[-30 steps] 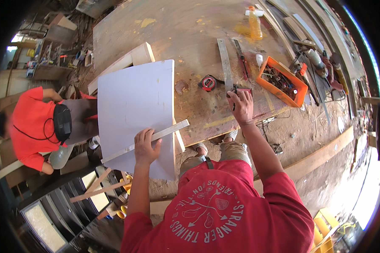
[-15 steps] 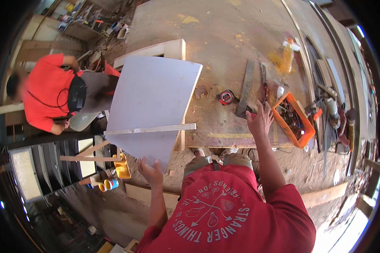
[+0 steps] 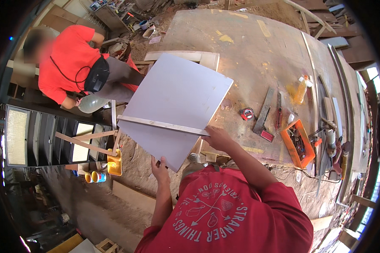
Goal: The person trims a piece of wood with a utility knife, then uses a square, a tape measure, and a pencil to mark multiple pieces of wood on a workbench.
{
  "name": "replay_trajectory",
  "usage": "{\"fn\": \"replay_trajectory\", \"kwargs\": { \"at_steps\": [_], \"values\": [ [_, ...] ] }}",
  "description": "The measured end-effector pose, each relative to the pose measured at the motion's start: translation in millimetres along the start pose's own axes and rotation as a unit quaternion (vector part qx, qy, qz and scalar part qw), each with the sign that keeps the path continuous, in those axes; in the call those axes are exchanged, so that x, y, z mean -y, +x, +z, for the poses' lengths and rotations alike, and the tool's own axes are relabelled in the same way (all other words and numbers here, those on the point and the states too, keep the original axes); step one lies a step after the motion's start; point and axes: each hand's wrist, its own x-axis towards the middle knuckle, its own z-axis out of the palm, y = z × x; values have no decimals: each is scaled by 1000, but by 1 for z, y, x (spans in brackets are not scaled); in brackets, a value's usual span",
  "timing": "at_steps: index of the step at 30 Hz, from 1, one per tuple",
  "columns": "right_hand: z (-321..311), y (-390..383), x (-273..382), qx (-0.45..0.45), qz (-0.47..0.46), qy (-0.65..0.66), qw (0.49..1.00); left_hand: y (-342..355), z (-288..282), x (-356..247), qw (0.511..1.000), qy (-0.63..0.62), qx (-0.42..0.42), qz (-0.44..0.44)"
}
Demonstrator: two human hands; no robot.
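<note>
The left hand pinches the white panel; the right hand curls at the strip's right end, grip unclear. Tilting could slide the strip off.

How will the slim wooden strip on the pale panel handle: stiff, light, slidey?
Wooden strip: probably light, being so slim; likely fairly stiff, since it looks straight; may slide or pivot if pushed, as the panel beneath looks smooth.
</note>
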Motion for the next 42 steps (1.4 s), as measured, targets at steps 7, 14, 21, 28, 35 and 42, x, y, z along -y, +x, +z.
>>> {"fn": "replay_trajectory", "kwargs": {
  "at_steps": [7, 14, 21, 28, 35, 42],
  "values": [
    [-44, -79, -17, -99, 86, 209, 969, 17, -6, 8, 996, -54, -14, -65],
    [-65, -64, -26, -187, 207, 425, 861, 65, 10, 17, 983, -120, -13, -139],
    [-61, -65, -32, -330, 190, 459, 803, 54, -18, -41, 981, -94, 80, -149],
    [-69, -90, -26, -354, 180, 434, 809, 11, 1, -177, 983, -59, 117, -126],
    [-72, -87, -17, -352, 198, 423, 811, 6, 0, -213, 982, -62, 164, -67],
    [-78, -72, -20, -336, 181, 430, 819, 10, 6, -215, 978, -108, 153, -90]
  ]
}}
